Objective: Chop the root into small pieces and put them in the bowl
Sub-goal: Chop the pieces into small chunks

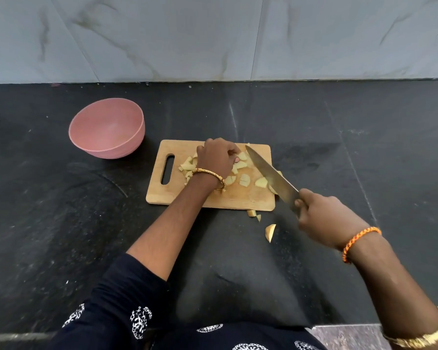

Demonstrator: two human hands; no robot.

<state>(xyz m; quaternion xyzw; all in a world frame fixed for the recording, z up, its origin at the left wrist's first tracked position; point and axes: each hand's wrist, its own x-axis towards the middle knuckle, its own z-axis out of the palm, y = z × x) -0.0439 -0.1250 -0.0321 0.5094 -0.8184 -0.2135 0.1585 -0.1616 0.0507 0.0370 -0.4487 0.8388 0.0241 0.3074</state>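
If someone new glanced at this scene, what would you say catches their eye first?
Probably the large knife, gripped by the right hand and slanting over the wooden cutting board, where the left hand gathers pale root pieces. Next, the pink bowl, apparently empty, stands left of the board on the black counter, and a few stray pieces lie off the board's near edge.

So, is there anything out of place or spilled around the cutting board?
Yes. A few root pieces lie on the dark counter just in front of the cutting board, off its near right corner. They have left the board, while the pink bowl looks empty.
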